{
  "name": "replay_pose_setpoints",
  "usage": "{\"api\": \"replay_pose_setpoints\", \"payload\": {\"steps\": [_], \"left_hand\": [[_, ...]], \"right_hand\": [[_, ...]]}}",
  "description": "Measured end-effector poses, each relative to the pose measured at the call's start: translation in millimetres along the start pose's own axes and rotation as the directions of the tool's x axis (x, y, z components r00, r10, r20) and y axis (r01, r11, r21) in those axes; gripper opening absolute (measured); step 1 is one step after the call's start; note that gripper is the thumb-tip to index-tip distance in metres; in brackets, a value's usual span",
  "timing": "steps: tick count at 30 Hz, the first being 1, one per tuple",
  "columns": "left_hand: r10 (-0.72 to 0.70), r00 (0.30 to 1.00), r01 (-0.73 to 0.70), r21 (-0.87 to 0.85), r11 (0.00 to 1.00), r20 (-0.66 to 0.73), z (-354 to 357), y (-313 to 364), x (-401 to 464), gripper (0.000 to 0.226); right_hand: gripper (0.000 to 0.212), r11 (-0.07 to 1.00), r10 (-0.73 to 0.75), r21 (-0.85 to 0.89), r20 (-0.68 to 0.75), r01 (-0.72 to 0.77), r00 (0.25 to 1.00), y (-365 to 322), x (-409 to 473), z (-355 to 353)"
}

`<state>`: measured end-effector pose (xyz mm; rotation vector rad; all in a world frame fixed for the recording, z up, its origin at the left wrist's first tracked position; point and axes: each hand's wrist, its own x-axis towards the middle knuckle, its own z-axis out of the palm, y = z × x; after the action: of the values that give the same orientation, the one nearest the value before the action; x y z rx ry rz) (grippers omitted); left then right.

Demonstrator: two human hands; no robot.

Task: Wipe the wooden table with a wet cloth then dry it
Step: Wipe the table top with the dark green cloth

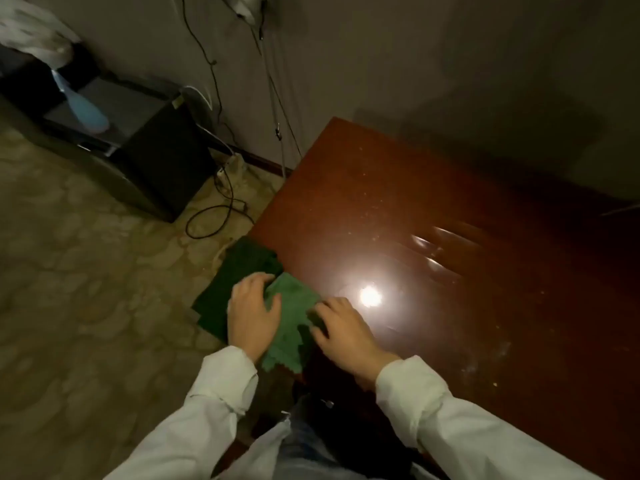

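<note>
Dim room; a green cloth point(291, 313) overhangs the wooden table point(433, 237) edge at seven o'clock. Left hand point(252, 310) and right hand point(343, 327), apart, press it with spread fingers.

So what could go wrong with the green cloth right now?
1. The green cloth lies at the wooden table's corner, and much of it hangs past the edge, so it might slide onto the carpet.
2. The left hand and right hand only lie on it, so it may bunch up.
3. Drips might reach the cables on the floor.
</note>
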<state>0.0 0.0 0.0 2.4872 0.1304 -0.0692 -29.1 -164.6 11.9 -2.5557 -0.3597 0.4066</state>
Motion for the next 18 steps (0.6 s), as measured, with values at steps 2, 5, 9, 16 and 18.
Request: {"api": "replay_pose_setpoints", "payload": {"steps": [2,5,9,16,18], "left_hand": [[-0.048,0.996,0.052,0.047,0.998,-0.074,-12,-12,15,0.033],[-0.072,0.997,0.075,0.083,0.994,-0.035,-19,-27,34,0.034],[-0.092,0.995,0.088,0.138,0.986,0.024,-11,-33,52,0.046],[-0.385,0.92,0.359,0.235,0.903,0.073,-7,-45,68,0.093],[-0.399,0.916,0.371,0.277,0.887,0.051,-9,-47,69,0.095]], "right_hand": [[0.038,1.0,-0.028,-0.01,0.019,0.028,0.999,-11,11,9],[0.044,0.998,-0.053,-0.037,0.088,0.056,0.995,-24,22,22],[0.051,0.997,-0.06,-0.05,0.119,0.067,0.991,-30,36,35],[0.061,0.985,-0.003,-0.165,0.246,0.045,0.969,-31,44,56],[0.065,0.974,0.012,-0.222,0.282,0.053,0.959,-28,44,60]]}}
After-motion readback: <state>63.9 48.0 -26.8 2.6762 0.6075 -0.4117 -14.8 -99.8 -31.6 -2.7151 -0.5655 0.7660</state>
